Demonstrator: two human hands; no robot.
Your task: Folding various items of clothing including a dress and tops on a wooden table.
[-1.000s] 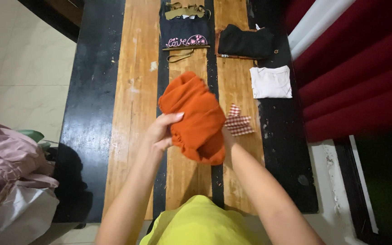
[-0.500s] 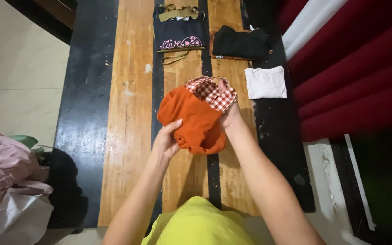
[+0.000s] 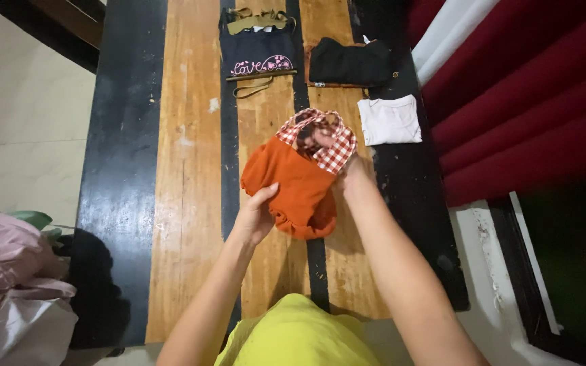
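From my remote view, the left hand (image 3: 258, 215) pinches the lower edge of the orange garment (image 3: 291, 184) and the right hand (image 3: 351, 171) grips its red-checked part (image 3: 320, 139), holding it bunched just above the wooden table (image 3: 188, 169). I judge the loose bundle could slip or unfold. Farther off, it might drag across the folded white shirt (image 3: 389, 120) or the black stack (image 3: 350, 64).

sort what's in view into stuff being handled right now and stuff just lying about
In hand:
- orange fabric garment with red-and-white checked trim
- left hand, gripping its lower edge
- right hand, at the checked part

Lying about:
- folded dark printed top
- folded black garment
- folded white garment
- pink clothes heap
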